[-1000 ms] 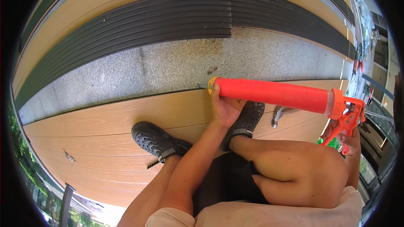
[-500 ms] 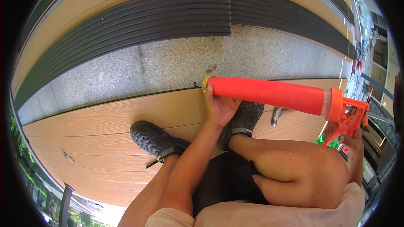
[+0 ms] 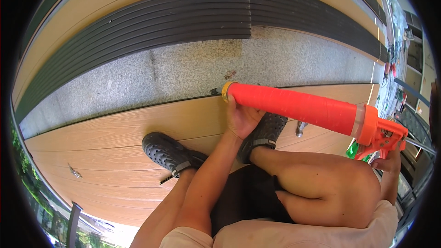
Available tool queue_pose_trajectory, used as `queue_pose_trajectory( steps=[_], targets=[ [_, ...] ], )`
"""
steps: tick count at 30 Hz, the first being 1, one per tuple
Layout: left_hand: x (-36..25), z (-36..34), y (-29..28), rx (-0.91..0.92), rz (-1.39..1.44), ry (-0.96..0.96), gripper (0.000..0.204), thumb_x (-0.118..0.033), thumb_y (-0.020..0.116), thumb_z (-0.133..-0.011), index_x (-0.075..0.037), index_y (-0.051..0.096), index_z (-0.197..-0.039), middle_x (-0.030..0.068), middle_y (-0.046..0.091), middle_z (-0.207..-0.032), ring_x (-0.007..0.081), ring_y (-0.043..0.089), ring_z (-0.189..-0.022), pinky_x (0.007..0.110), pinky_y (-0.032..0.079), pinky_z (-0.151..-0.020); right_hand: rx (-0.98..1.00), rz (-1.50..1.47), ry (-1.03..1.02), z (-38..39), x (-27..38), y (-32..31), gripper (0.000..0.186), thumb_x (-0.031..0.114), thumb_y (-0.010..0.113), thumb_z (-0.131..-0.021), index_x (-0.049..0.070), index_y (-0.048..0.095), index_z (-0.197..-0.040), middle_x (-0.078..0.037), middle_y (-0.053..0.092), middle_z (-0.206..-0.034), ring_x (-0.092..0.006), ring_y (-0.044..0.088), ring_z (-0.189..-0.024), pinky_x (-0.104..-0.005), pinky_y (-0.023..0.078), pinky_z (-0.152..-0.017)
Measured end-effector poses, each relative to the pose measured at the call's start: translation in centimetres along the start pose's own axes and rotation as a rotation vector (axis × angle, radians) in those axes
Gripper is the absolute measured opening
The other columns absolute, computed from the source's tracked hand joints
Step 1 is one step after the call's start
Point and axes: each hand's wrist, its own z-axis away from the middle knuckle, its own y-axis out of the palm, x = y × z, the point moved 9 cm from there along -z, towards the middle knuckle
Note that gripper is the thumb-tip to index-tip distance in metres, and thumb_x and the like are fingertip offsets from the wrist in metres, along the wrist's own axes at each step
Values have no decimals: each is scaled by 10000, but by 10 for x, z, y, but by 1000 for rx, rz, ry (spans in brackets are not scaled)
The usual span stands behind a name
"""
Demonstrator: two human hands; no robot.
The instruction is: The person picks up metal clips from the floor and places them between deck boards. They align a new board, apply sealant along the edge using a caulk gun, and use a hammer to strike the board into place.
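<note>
A caulking gun (image 3: 298, 106) with a red-wrapped barrel slants across the view, its yellow front cap (image 3: 225, 92) to the left. Under the barrel just behind that cap, my left hand (image 3: 243, 120) supports it, fingers partly hidden behind the tube. At the orange rear end, my right hand (image 3: 390, 160) grips the handle and trigger (image 3: 381, 144). The cap hovers by the far edge of a wood-grain deck board (image 3: 105, 131), beside a small dark clip (image 3: 214, 91) at that edge. The nozzle is hard to make out.
Dark ribbed boards (image 3: 151, 20) lie beyond a strip of grey stone floor (image 3: 183, 69), which holds small brownish metal pieces (image 3: 230, 74). A hammer head (image 3: 300, 129) shows beside my right shoe (image 3: 268, 131). A drill bit (image 3: 167, 179) lies behind my left shoe (image 3: 170, 151).
The rear of the caulking gun has shifted right and slightly down with my right hand. The front cap has moved only slightly, and my left hand stays under the barrel.
</note>
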Motion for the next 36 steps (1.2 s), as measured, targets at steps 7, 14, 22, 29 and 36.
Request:
queue_pose_trajectory(
  steps=[7,14,22,29,36],
  targets=[
    [-19,12,-12,-51,-138,29,830,-744,664,-834,-121,571,-1375,90,617,-1408,278,560,-1328,467,423,-1136,115,185,274,-34,96,161,371,223,552,-944,-98,702,-1050,-164,760,-990,-144,710,-827,-209,557,-849],
    [0,-3,1,-27,-109,1,764,-711,694,-825,-147,608,-1334,75,642,-1377,266,583,-1307,444,456,-1113,61,286,113,-26,94,130,436,276,524,-931,-93,708,-1073,-170,761,-970,-164,724,-846,-218,565,-844],
    [34,-13,28,-15,-118,-124,760,-676,728,-822,-155,581,-1355,70,626,-1398,245,588,-1297,435,457,-1113,-70,-342,-124,12,-90,-170,728,590,515,-918,-28,572,-1298,-197,709,-1125,-285,706,-973,-405,579,-877],
    [38,-20,61,-35,-186,-86,687,-606,715,-880,-107,581,-1332,88,629,-1384,244,607,-1265,428,469,-1107,19,-686,-317,2,-218,-251,850,699,554,-900,20,517,-1410,-205,690,-1198,-351,703,-1040,-522,590,-896],
    [30,-25,85,-17,-295,39,595,-524,685,-936,-86,572,-1322,101,648,-1329,272,603,-1275,446,485,-1108,5,-385,-241,-72,-130,-144,570,392,711,-866,48,620,-1312,-171,739,-1117,-316,731,-998,-521,601,-894]
  ],
)
